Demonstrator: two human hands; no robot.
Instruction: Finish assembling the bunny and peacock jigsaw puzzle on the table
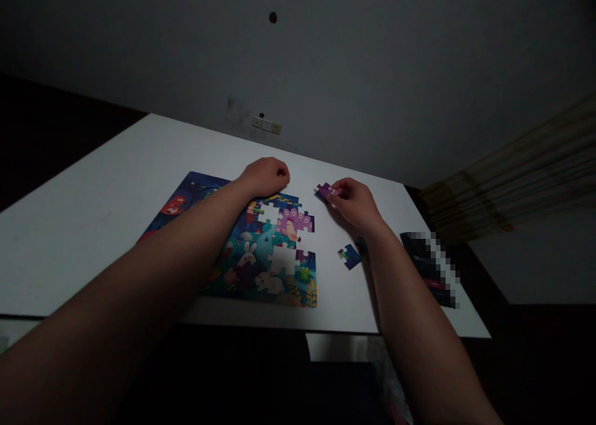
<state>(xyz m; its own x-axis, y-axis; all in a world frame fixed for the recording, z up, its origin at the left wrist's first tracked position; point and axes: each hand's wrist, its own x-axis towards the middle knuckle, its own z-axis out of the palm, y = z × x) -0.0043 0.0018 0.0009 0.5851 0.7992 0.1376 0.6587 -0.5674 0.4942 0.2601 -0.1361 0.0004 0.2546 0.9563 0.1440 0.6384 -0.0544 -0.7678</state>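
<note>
Left grip point(264, 177): bare hand curled into a loose fist, holding nothing visible, resting at the top edge of a rectangular cardboard jigsaw puzzle point(274, 270) in blue, teal and purple, printed with white rabbits. Two piece-shaped gaps point(282, 259) open in its right half, showing the desk beneath.

Right grip point(350, 200): clenched on a small purple cardboard jigsaw piece point(325, 192), pinched between thumb and fingertips just beyond the puzzle's upper right corner. The piece's long axis cannot be read at this size. It lies up and left of the right grip, with the gaps down and left of it. The right grip is the nearer of the two.

A loose blue-and-green cardboard jigsaw piece point(349, 256) lies near the right wrist on the smooth white desk point(93, 239). Farther right sits a flat dark rectangular box point(426, 267), partly pixelated.
</note>
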